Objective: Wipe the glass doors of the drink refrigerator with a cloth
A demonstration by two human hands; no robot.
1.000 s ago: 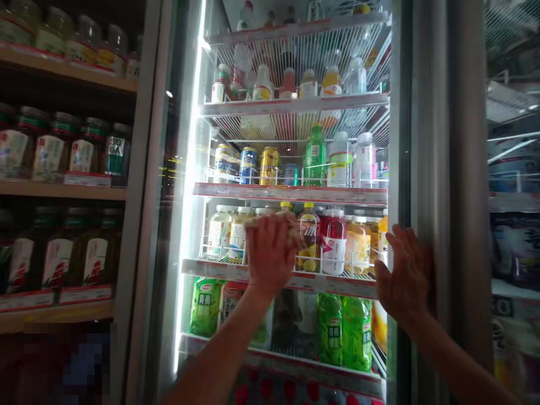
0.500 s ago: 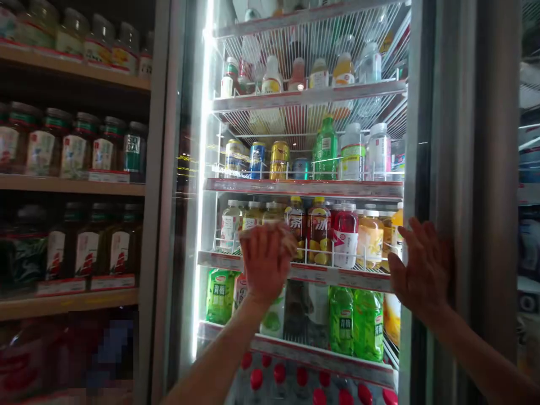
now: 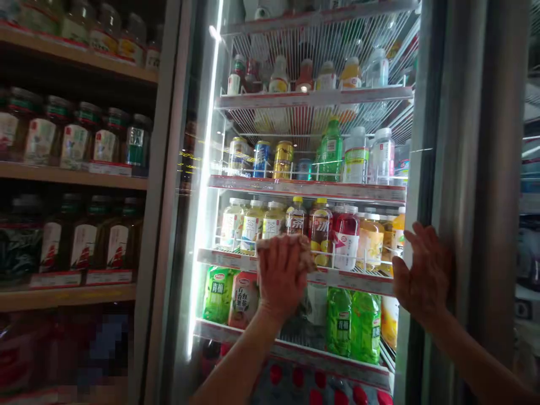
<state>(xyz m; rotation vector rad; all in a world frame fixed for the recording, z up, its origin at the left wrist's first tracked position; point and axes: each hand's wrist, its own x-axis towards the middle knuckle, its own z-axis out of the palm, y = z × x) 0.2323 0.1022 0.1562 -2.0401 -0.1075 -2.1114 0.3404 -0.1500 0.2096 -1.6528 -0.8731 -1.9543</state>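
Note:
My left hand (image 3: 278, 287) is closed over a crumpled brownish cloth (image 3: 307, 260), which appears pressed flat to the glass door of a lit drinks fridge. Part of the cloth is hidden under the fingers. Behind it, past the glass, stand bottles with yellow caps (image 3: 320, 230) and pale tea bottles (image 3: 253, 222). At the right, my right hand (image 3: 424, 275) rests open on the metal door frame (image 3: 436, 140), fingers stretched upward and holding nothing.
Inside the fridge, wire shelves carry cans (image 3: 282, 160), green bottles (image 3: 340, 320) and, at the bottom, red-capped bottles (image 3: 297, 377). Wooden shelves (image 3: 71, 174) with rows of jars and bottles stand to the left. More shelving (image 3: 529, 202) is partly visible at far right.
My left hand has moved right and down across the glass with the cloth. My right hand stays on the door frame. The view has tilted slightly.

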